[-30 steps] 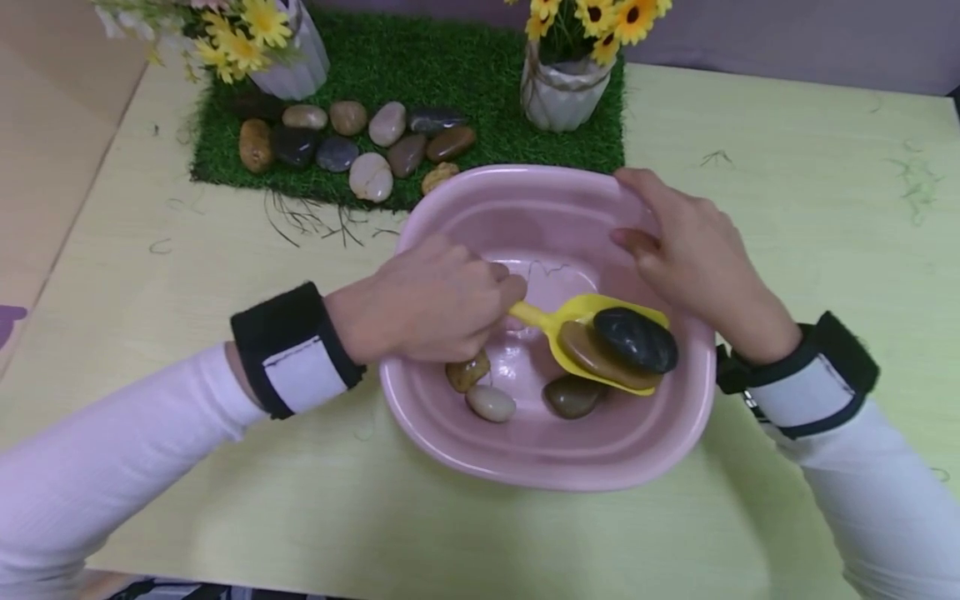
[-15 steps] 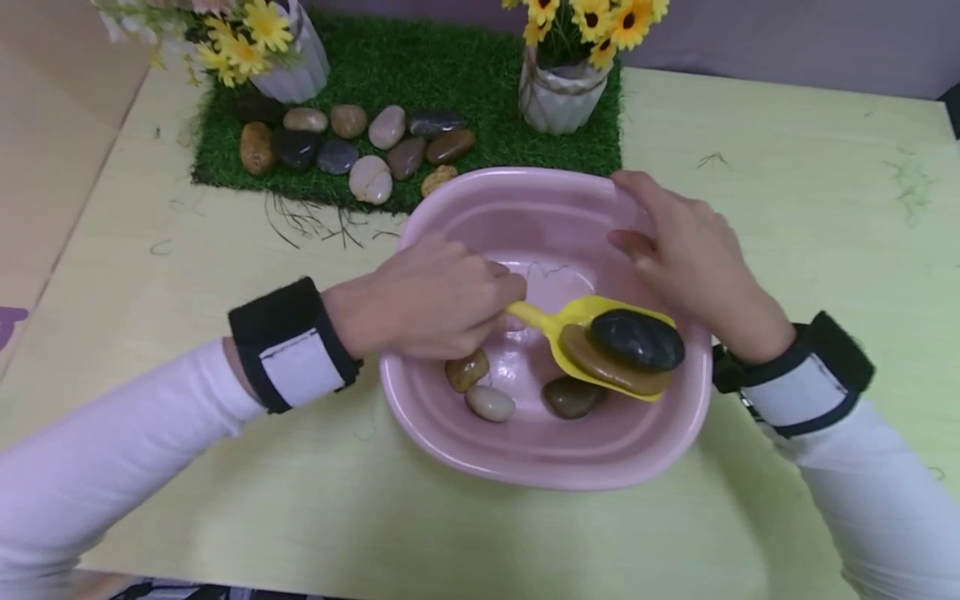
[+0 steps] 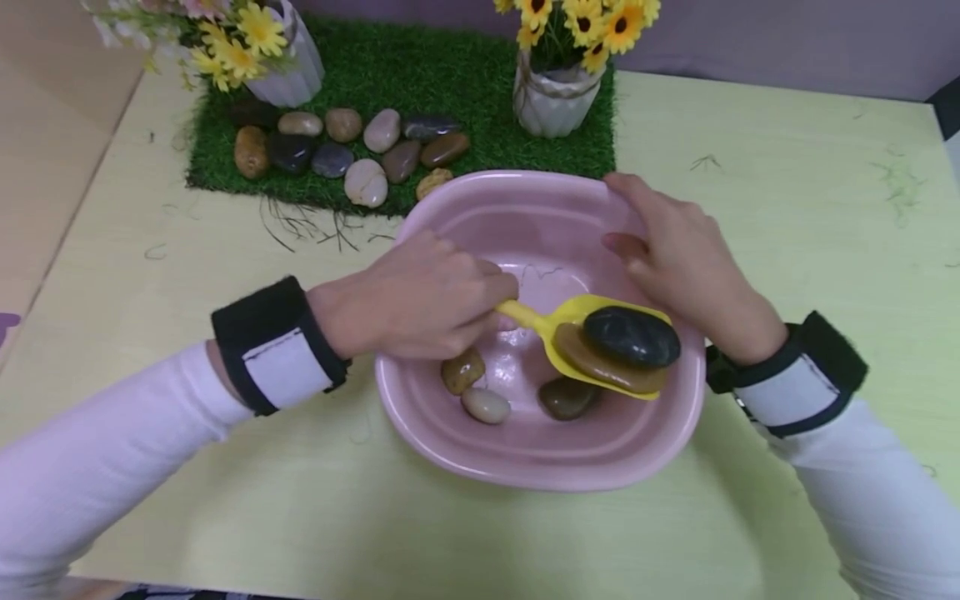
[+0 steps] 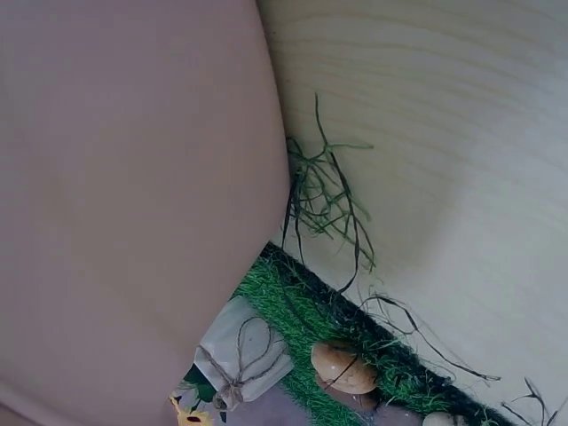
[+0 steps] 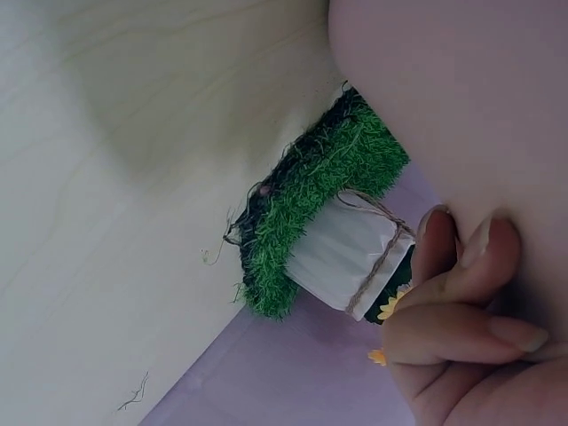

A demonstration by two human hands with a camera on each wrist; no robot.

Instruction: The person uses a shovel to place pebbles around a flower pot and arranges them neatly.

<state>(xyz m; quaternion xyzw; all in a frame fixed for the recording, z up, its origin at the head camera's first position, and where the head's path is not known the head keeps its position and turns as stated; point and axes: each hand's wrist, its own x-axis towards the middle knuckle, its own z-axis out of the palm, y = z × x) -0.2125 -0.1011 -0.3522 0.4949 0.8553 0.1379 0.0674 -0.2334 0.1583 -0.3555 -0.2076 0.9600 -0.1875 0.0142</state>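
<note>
My left hand (image 3: 420, 296) grips the handle of a yellow toy shovel (image 3: 555, 367) over a pink basin (image 3: 525, 467). On its blade lie a glossy black stone (image 3: 632, 337) and a flat brown stone (image 3: 603, 362), the black one overlapping the brown. My right hand (image 3: 682, 262) holds the basin's right rim, thumb inside; the right wrist view shows its fingers (image 5: 461, 333) bent against the outer wall. Inside the basin are a mottled brown stone (image 3: 462, 371), a pale stone (image 3: 486, 405) and a dark brown stone (image 3: 567, 398). The left wrist view is mostly basin wall (image 4: 133, 195).
Behind the basin lies an artificial grass mat (image 3: 480, 92) with several polished stones, among them a whitish one (image 3: 366, 182). Two white flower pots stand on it, a left pot (image 3: 291, 71) and a right pot (image 3: 555, 104). Loose dark strands (image 3: 307, 225) lie on the table (image 3: 247, 500).
The whole head view has shifted slightly, so things sit a little further left. The shovel has edged slightly toward the basin's right wall with both stones still on it. Both grips look the same.
</note>
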